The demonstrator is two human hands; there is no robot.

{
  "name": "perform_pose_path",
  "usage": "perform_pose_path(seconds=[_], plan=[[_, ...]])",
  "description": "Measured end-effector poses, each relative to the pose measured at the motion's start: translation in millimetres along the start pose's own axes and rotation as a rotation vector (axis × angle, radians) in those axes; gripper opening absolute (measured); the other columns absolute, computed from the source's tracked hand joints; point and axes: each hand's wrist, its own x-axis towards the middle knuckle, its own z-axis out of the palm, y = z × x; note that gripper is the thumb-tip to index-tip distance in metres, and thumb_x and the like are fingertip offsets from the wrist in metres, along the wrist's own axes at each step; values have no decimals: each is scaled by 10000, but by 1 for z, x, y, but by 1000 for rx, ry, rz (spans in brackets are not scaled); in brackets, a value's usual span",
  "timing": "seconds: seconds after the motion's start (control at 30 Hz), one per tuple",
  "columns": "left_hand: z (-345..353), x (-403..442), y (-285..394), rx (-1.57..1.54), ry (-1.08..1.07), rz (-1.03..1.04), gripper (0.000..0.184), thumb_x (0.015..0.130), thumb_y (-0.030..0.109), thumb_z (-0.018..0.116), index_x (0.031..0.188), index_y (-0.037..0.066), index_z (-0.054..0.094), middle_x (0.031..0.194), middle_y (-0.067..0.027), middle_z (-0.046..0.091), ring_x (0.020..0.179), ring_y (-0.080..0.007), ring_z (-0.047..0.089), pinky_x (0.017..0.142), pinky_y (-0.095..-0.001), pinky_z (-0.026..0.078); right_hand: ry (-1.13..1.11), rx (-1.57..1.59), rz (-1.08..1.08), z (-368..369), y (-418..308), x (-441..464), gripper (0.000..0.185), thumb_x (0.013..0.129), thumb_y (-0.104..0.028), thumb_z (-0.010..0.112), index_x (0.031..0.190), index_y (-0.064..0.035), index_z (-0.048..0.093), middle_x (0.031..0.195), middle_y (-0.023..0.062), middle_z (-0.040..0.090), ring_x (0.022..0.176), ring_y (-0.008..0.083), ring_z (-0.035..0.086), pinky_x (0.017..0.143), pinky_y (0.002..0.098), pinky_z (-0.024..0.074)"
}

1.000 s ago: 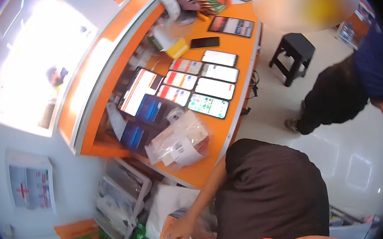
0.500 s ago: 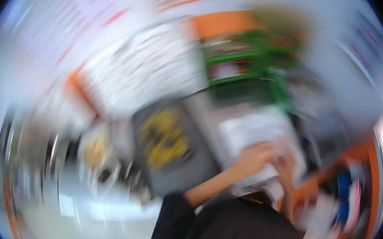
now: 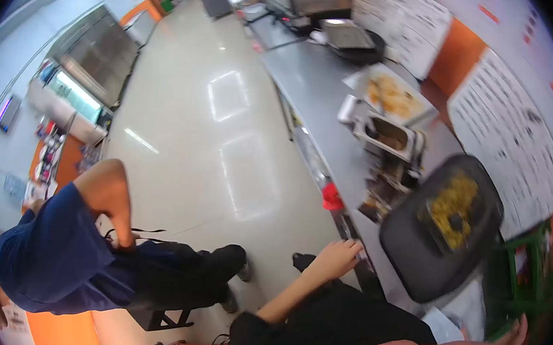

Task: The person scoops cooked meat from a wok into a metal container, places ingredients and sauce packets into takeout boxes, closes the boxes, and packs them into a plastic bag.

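Observation:
Beside the front edge of the steel counter (image 3: 304, 80), my left hand (image 3: 339, 259) is stretched out with its fingers loosely extended and nothing seen in it. At the bottom right, my right hand (image 3: 515, 334) has its fingers apart and also looks free of any object. A large dark grey tray (image 3: 408, 259) holding a black container of yellow food (image 3: 453, 205) lies between and beyond my hands. White plastic or paper (image 3: 446, 326) is near my right hand, partly cut off by the frame.
A metal food pan (image 3: 389, 136) and a white board with yellow food (image 3: 394, 98) stand farther along the counter. Green crates (image 3: 529, 268) are at the right. A person in blue (image 3: 64, 253) is at the left beside a black stool (image 3: 161, 318).
The view has swung from the phone-covered desk to the steel counter. My hands, earlier close together around a package and white plastic, are now far apart and off them.

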Motion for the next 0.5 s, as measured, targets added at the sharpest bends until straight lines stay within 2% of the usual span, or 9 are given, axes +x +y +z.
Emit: perform_pose_path(seconds=[0.03, 0.07, 0.1, 0.13, 0.2, 0.23, 0.4, 0.43, 0.5], plan=[[-9, -20, -19, -6, 7, -129, 284, 733, 166, 575, 987, 71, 493, 918, -103, 500, 876, -295, 514, 708, -390, 435, -7, 112, -36, 34, -12, 5, 619, 841, -483, 356, 966, 111, 475, 908, 232, 521, 780, 319, 525, 612, 370, 483], [-14, -49, -40, 59, 39, -232, 280, 737, 218, 574, 959, 63, 504, 902, -120, 520, 851, -294, 533, 697, -395, 444, -65, 160, 251, 76, -19, 0, 183, 840, -23, 464, 1006, 17, 531, 1006, 98, 523, 934, 176, 487, 808, 250, 428], [-17, -74, -64, 122, 67, -337, 292, 742, 270, 572, 932, 55, 515, 885, -137, 541, 825, -294, 552, 686, -400, 453, -295, 10, 98, 111, -29, -6, 202, 846, -6, 451, 1033, 6, 528, 1052, 91, 503, 970, 180, 468, 827, 254, 417], [-30, -91, -79, 113, -37, -493, 306, 749, 299, 565, 930, 57, 519, 889, -142, 545, 823, -298, 557, 683, -403, 457, -367, 58, 73, 154, -70, -5, 153, 839, 8, 443, 970, 17, 522, 945, 99, 537, 947, 226, 497, 815, 318, 390], [-52, -125, -113, 67, -259, -793, 341, 762, 358, 551, 926, 60, 528, 897, -150, 555, 817, -307, 568, 677, -408, 464, -589, 321, -43, 233, -141, -16, 150, 790, 23, 478, 920, 0, 551, 928, 104, 539, 915, 224, 505, 829, 306, 378], [-66, -137, -125, 67, -210, -878, 364, 775, 383, 520, 941, 59, 523, 922, -151, 555, 843, -315, 557, 699, -416, 455, -687, 449, -186, 266, -173, -22, 149, 775, 32, 470, 897, 2, 550, 915, 102, 535, 900, 224, 507, 823, 296, 376], [-102, -173, -174, 88, -57, -1102, 431, 794, 430, 472, 997, 51, 510, 993, -163, 552, 932, -342, 524, 778, -437, 422, -1397, 850, -230, 421, -283, -161, 169, 744, -15, 452, 863, -10, 572, 871, 154, 545, 874, 280, 518, 781, 330, 399], [-106, -179, -187, -45, -55, -1033, 479, 807, 442, 468, 1086, 54, 489, 1027, -172, 545, 960, -326, 522, 821, -407, 409, -1614, 674, -365, 451, -283, -211, 188, 734, -62, 466, 873, -18, 585, 903, 160, 561, 873, 290, 527, 773, 348, 416], [-133, -184, -216, -458, -93, -918, 509, 815, 451, 462, 1139, 57, 462, 1067, -169, 532, 987, -300, 517, 843, -387, 399, -2102, 78, -1204, 468, -339, -247, 277, 765, -155, 455, 995, -53, 571, 986, 152, 574, 960, 282, 532, 824, 369, 410]])
